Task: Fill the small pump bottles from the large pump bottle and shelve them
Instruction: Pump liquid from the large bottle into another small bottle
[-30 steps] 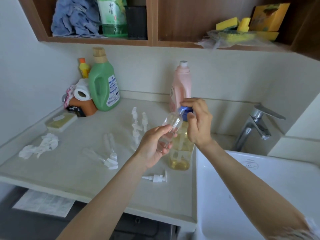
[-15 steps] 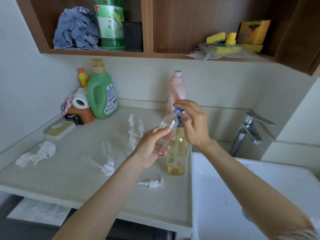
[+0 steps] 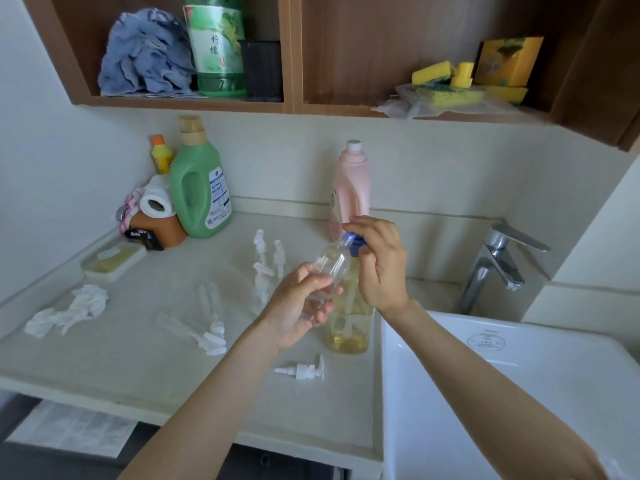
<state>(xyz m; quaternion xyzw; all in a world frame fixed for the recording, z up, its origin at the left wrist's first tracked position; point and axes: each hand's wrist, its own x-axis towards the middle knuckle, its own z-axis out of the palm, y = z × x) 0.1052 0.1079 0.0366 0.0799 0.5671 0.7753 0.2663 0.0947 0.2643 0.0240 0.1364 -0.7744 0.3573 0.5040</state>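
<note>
My left hand [image 3: 298, 306] holds a small clear bottle [image 3: 330, 268] tilted, its open mouth up against the blue pump head [image 3: 355, 242] of the large pump bottle [image 3: 349, 327], which holds yellow liquid and stands on the counter [image 3: 138, 358]. My right hand [image 3: 381, 261] rests over that blue pump head. A loose white pump cap [image 3: 304, 370] lies on the counter in front of the large bottle. Other small clear pump bottles lie flat [image 3: 207, 327] or stand upright [image 3: 266, 265] to the left. The wooden shelf [image 3: 346, 105] runs above.
A white sink [image 3: 502, 393] with a chrome tap [image 3: 498, 265] is at the right. A pink bottle [image 3: 349, 192], a green detergent jug [image 3: 201, 192], a paper roll [image 3: 156, 202], a soap dish [image 3: 110, 261] and crumpled tissue [image 3: 69, 313] sit on the counter. The shelf holds a blue cloth [image 3: 145, 57], a green bottle [image 3: 216, 46] and sponges [image 3: 450, 77].
The view has tilted upward, so more of the shelf shows. Both hands stay at the large bottle's pump head with the small bottle held against it.
</note>
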